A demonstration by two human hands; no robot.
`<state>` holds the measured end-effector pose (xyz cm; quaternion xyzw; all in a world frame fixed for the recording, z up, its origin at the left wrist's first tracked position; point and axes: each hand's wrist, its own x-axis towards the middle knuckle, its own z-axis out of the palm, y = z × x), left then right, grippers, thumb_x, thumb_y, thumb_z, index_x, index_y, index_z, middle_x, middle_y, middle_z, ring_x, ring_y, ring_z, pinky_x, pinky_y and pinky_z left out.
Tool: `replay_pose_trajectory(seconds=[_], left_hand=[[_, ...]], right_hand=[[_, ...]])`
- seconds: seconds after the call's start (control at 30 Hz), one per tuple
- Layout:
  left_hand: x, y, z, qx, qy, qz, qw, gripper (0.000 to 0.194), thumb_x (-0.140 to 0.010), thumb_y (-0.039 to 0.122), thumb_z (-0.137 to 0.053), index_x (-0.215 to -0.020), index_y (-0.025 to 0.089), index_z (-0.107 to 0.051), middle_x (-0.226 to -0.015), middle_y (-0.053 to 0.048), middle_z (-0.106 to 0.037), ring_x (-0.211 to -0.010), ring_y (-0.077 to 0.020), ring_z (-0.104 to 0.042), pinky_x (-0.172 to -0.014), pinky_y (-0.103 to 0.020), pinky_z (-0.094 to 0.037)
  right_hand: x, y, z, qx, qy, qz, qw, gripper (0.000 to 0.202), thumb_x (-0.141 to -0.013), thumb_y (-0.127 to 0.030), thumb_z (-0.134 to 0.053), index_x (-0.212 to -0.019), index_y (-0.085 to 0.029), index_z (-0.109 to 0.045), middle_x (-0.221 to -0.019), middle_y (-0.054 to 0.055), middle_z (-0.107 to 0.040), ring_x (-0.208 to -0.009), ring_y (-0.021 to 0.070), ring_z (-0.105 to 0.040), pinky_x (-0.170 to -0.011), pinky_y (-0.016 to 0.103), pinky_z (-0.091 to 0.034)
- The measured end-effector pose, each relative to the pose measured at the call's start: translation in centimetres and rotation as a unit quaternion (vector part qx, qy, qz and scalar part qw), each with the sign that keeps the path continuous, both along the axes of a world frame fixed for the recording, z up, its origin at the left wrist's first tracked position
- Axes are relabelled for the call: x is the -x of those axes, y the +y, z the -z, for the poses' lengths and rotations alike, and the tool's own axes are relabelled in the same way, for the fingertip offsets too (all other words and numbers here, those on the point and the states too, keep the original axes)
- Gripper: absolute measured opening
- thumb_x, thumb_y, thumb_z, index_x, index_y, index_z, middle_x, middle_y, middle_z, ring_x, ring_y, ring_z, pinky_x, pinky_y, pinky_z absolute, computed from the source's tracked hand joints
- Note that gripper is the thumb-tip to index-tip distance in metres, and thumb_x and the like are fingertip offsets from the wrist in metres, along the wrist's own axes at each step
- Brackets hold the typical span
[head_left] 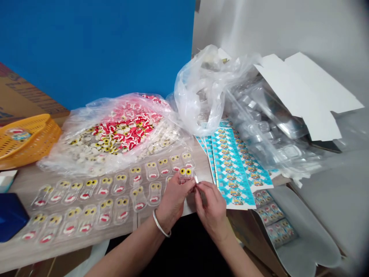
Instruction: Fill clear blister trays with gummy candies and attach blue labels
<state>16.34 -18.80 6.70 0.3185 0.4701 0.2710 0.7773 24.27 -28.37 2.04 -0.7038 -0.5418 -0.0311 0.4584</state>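
Note:
My left hand, a bangle on its wrist, is closed round a small clear plastic case with two yellow eye pieces in it. Its lower part is hidden by my fingers. My right hand is pinched at the right edge of that case, on a small pale bit too small to name. To the left, rows of similar clear cases lie on the table, each with yellow eyes and a red-and-white mouth piece. Just right of my right hand are sheets of blue printed stickers.
Behind the rows lies a large clear bag of loose eye and mouth pieces. An orange basket and a blue box stand left. Plastic bags, clear shells and white card crowd the right. An open carton sits below.

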Motion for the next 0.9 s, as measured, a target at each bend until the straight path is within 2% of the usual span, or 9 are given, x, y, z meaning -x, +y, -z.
replay_pose_trajectory(seconds=[0.33, 0.43, 0.53, 0.63, 0.7, 0.77, 0.83, 0.9], left_hand=[[0.4, 0.2, 0.8, -0.012, 0.008, 0.003, 1.000, 0.023, -0.060, 0.018, -0.077, -0.076, 0.017, -0.060, -0.066, 0.003, -0.063, -0.061, -0.0108, -0.056, -0.061, -0.024, -0.041], [0.5, 0.3, 0.7, -0.007, 0.017, 0.004, 1.000, 0.023, -0.060, 0.018, -0.077, -0.076, 0.017, -0.060, -0.066, 0.002, -0.063, -0.061, -0.0114, -0.057, -0.061, -0.024, -0.042], [0.5, 0.2, 0.5, -0.001, 0.021, 0.006, 1.000, 0.024, -0.059, 0.018, -0.076, -0.077, 0.017, -0.060, -0.067, 0.002, -0.064, -0.062, -0.0118, -0.058, -0.063, -0.025, -0.045], [0.3, -0.1, 0.2, 0.001, 0.015, 0.017, 1.000, 0.022, -0.060, 0.018, -0.076, -0.078, 0.016, -0.061, -0.067, 0.001, -0.065, -0.061, -0.0112, -0.057, -0.065, -0.026, -0.047], [0.2, -0.4, 0.1, 0.003, 0.009, 0.026, 1.000, 0.021, -0.062, 0.019, -0.075, -0.078, 0.016, -0.062, -0.068, 0.001, -0.066, -0.061, -0.0109, -0.058, -0.064, -0.025, -0.047], [0.1, -0.6, 0.0, 0.006, 0.006, 0.027, 1.000, 0.022, -0.063, 0.020, -0.076, -0.079, 0.016, -0.062, -0.068, 0.000, -0.067, -0.060, -0.0108, -0.058, -0.062, -0.025, -0.047], [0.2, -0.7, 0.0, 0.012, 0.003, 0.021, 1.000, 0.025, -0.062, 0.021, -0.077, -0.081, 0.016, -0.061, -0.069, 0.000, -0.067, -0.061, -0.0112, -0.059, -0.062, -0.025, -0.047], [0.2, -0.7, 0.1, 0.014, -0.002, 0.018, 1.000, 0.027, -0.061, 0.020, -0.079, -0.081, 0.016, -0.061, -0.071, -0.001, -0.068, -0.064, -0.0121, -0.061, -0.064, -0.025, -0.049]], right_hand=[[0.1, 0.4, -1.1, 0.000, 0.112, -0.019, 0.993, 0.016, -0.092, -0.015, -0.060, -0.106, -0.023, -0.063, -0.100, 0.007, -0.069, -0.095, 0.0200, -0.067, -0.084, 0.035, -0.057], [0.3, 0.2, -1.2, 0.016, 0.202, -0.017, 0.979, 0.014, -0.092, -0.021, -0.062, -0.105, -0.023, -0.065, -0.101, 0.007, -0.068, -0.095, 0.0205, -0.066, -0.086, 0.036, -0.055], [0.2, 0.3, -0.9, 0.026, 0.357, 0.003, 0.934, 0.013, -0.092, -0.031, -0.063, -0.102, -0.023, -0.068, -0.101, 0.006, -0.069, -0.097, 0.0208, -0.065, -0.088, 0.036, -0.053], [0.1, 0.7, -0.2, 0.013, 0.508, 0.012, 0.861, 0.015, -0.089, -0.038, -0.068, -0.091, -0.023, -0.070, -0.112, 0.006, -0.069, -0.105, 0.0221, -0.064, -0.093, 0.036, -0.051], [0.1, 1.0, 0.1, 0.007, 0.590, 0.000, 0.807, 0.018, -0.086, -0.041, -0.072, -0.086, -0.023, -0.069, -0.110, 0.005, -0.071, -0.093, 0.0198, -0.067, -0.086, 0.034, -0.052], [0.1, 1.2, 0.3, 0.003, 0.641, -0.010, 0.768, 0.019, -0.084, -0.042, -0.073, -0.083, -0.023, -0.068, -0.099, 0.003, -0.073, -0.074, 0.0155, -0.065, -0.074, 0.031, -0.053], [0.2, 1.3, 0.3, -0.005, 0.658, -0.005, 0.753, 0.021, -0.082, -0.042, -0.076, -0.082, -0.023, -0.068, -0.098, 0.002, -0.073, -0.065, 0.0131, -0.061, -0.067, 0.029, -0.052], [0.2, 1.3, 0.3, -0.011, 0.653, 0.010, 0.757, 0.021, -0.080, -0.041, -0.078, -0.079, -0.022, -0.068, -0.105, 0.003, -0.072, -0.071, 0.0141, -0.063, -0.069, 0.029, -0.053]])
